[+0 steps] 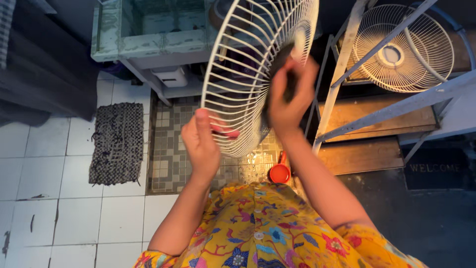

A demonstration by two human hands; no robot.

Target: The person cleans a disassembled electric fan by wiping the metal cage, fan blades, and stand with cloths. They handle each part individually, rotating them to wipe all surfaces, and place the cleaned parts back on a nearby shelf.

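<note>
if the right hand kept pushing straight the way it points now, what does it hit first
The right hand already presses a dark cloth or sponge against the white wire fan guard, so it would meet the guard's wires at once. Beyond them lies a greenish tank, though depth is unclear.

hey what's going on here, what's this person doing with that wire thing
A person in a yellow flowered shirt holds a round white wire fan guard up over a wet patterned tile floor. The left hand grips its lower rim, while the right hand presses a dark object, too blurred to identify, against the wires. An orange plastic scoop sits on the floor below, and a second white fan guard rests beside a metal frame.
</note>
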